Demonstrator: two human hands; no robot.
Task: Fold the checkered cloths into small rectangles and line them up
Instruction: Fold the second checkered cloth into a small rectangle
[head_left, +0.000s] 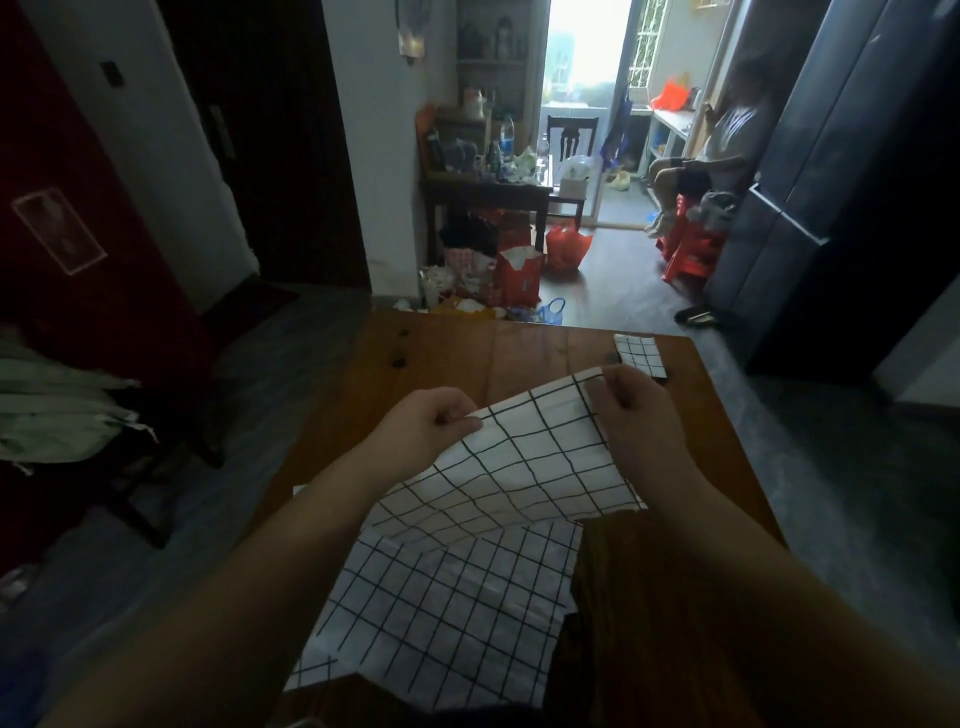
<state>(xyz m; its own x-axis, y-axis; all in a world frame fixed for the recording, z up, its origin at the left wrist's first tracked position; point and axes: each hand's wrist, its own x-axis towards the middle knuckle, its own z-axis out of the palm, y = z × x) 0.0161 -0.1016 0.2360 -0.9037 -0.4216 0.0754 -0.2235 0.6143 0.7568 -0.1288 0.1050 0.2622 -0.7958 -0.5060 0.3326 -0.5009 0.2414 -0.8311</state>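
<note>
Cloth (519, 467) held up over mid-table (441, 353), far corners pinched: left hand (431, 421) at its 10 o'clock, right hand (634, 410) at 2.
Risks: the right corner rides higher, so the fold may land skewed. The near edge hangs over the flat cloth (441, 613) at 6 and could drag it. The right hand is near the folded piece (640, 354) at 1 and could knock it.

- held cloth (524, 457): thin, limp fabric, matt, softly creased where it hangs.
- near cloth (441, 613) and folded cloth (638, 354), far right: the same matt fabric.
- desk (457, 353): brown wood, smooth, with a faint sheen and dark knots at its far left.
</note>
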